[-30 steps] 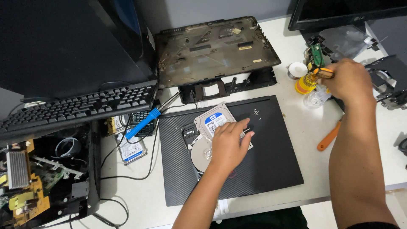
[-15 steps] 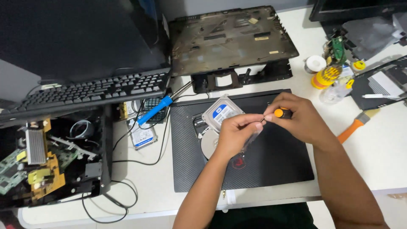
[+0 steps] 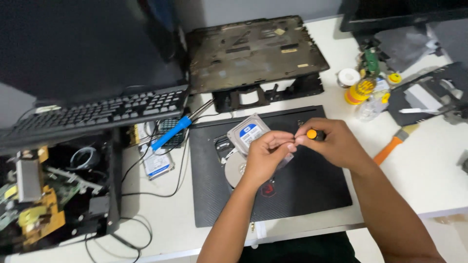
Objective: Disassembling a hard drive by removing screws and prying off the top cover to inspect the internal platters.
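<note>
Pinching a mostly hidden orange-capped tool [image 3: 312, 134], both hands' fingers [image 3: 285, 144] cover part of the hard drive [image 3: 248, 132].

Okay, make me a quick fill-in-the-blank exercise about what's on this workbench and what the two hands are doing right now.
1. The right hand grips a small tool whose cap is ____ in colour.
2. The hard drive with the blue label lies on a black ____.
3. The blue-handled tool lies just below the black ____.
4. The left hand meets the right hand at the ____.

Missing words: orange; mat; keyboard; fingertips
</note>
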